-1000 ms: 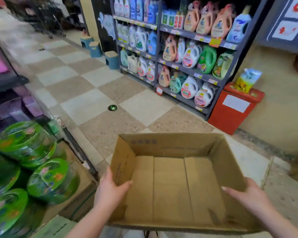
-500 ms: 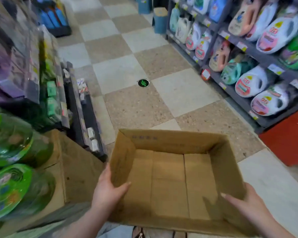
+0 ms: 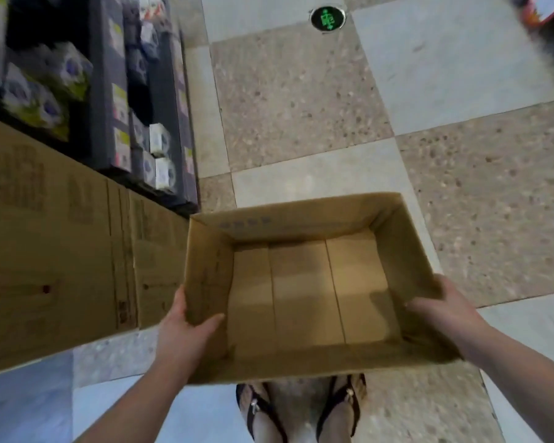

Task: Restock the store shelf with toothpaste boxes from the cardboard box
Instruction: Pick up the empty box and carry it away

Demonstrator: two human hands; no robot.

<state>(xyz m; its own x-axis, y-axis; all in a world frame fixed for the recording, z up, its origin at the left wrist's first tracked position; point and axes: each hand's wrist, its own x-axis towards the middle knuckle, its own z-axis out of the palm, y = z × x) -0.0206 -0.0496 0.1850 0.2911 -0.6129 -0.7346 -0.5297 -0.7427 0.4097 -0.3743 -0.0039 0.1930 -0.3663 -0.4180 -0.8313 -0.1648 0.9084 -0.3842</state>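
Holding: left hand (image 3: 186, 334) and right hand (image 3: 445, 314) carry the box (image 3: 301, 219) between them, its open top facing the camera.
Left hand: grips the box's left wall near the close corner — thumb inside, fingers outside.
Right hand: grips the right wall the same way, thumb laid over the rim onto the inner face, fingers wrapped round the outside.
Box: brown cardboard, bottom flaps bare and in plain sight, a row of faint blue print on the far inner wall.
Box place: up off the floor (image 3: 301, 107), straight in front of the person, its near edge over the feet (image 3: 338, 417).
Carton (image 3: 61, 251): a big printed one just left of the box; whether the two touch cannot be told.
Shelf (image 3: 104, 91): dark, upper left, beyond the carton, with blurred packs on its tiers.
Small boxes (image 3: 160, 142): white, on the shelf's lower tiers by the aisle — too blurred to say what they are.
Floor: checkered in pale and speckled tan tiles, with a round green marker (image 3: 327, 18) at the top.
Feet: two, in dark strap sandals.
Top right: a red thing (image 3: 544, 11), blurred.
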